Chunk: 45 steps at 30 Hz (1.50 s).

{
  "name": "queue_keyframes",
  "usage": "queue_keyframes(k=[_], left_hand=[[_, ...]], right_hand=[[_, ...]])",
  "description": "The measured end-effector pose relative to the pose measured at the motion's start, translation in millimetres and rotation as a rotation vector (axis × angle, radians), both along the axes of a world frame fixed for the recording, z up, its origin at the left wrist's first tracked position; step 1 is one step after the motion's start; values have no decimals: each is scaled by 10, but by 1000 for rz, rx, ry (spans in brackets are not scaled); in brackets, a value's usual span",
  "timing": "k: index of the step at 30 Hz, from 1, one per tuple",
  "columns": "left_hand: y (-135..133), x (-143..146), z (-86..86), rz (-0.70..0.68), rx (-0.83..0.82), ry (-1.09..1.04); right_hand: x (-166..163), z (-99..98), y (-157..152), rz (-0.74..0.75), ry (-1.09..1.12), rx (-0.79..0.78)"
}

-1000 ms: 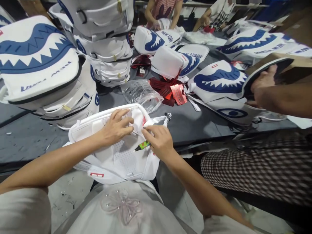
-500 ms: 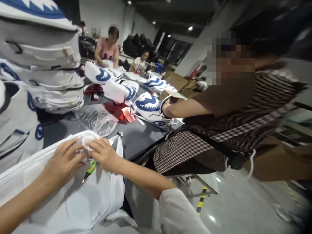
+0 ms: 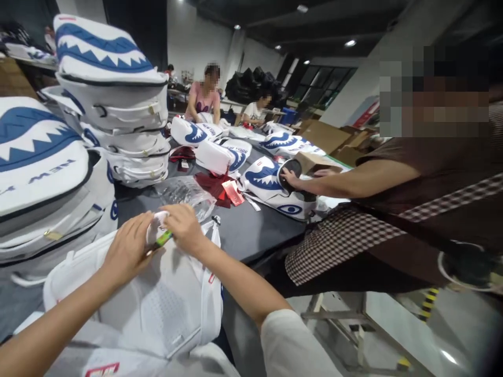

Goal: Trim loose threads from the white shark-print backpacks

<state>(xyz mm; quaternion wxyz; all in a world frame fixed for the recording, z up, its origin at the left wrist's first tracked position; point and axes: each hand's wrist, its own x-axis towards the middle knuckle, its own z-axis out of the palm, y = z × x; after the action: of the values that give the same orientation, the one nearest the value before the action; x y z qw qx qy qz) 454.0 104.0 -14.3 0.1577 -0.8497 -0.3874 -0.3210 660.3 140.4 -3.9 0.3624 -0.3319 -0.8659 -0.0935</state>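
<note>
Left hand (image 3: 131, 241) and right hand (image 3: 184, 230) are curled nearly closed at the top of the white backpack (image 3: 157, 301), lower left of the frame — both seem to pinch its fabric, the right also gripping a green marker (image 3: 164, 238). Close work at that edge looks in hand; the next move calls for steady cloth. Fingers hide the pinched spot — whether the marker is capped, I cannot tell.

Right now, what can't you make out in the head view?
All in the head view:
- Green marker: one end, hidden by the right hand.
- Red-framed label near the bottom: wording, cut off by the lower edge.
- Leftmost backpack: rest of its lettering, cut off by the left edge.
- Red tags: print too small.
</note>
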Motion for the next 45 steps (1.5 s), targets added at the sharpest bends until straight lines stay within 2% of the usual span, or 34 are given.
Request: queue_keyframes(k=[2,3,5,8,10,13,16,19,21,23,28,30,33,36,40,45], left_hand=[[-75,11,26,31,16,27],[-117,38,29,20,42,36],[-194,141,11,-101,84,83],[-264,390,-29,-329,-7,267],[-270,581,-23,-324,-105,397],[-241,823,42,-161,-234,498],[-237,938,79,-98,-303,521],[-288,927,13,-93,-309,430],[-326,887,-78,-90,-304,340],[-350,840,-188,-104,-284,273],[-383,720,-434,-217,-65,168],[-403,691,-490,-211,-4,154],[-416,675,-546,-160,-4,168],[-401,665,-606,-176,-25,148],[-364,649,-684,-192,11,72],[-331,653,-708,-203,68,8]], right_hand=[[294,-23,-290,-65,294,-145],[477,-52,-459,-147,448,-276],[836,-139,-799,-269,661,-570],[1172,-289,-1259,-293,811,-944],[1218,-361,-1494,-286,855,-1048],[1138,-404,-1692,-232,906,-1115],[1050,-411,-1731,-80,989,-1198],[991,-446,-1677,71,1035,-1282],[936,-498,-1610,94,1045,-1279],[859,-568,-1535,65,1066,-1210],[699,-743,-1395,-231,1055,-936],[665,-777,-1372,-332,1018,-918],[608,-779,-1359,-421,997,-828],[532,-747,-1339,-397,980,-756],[470,-715,-1276,-326,869,-798],[465,-722,-1195,-363,793,-771]])
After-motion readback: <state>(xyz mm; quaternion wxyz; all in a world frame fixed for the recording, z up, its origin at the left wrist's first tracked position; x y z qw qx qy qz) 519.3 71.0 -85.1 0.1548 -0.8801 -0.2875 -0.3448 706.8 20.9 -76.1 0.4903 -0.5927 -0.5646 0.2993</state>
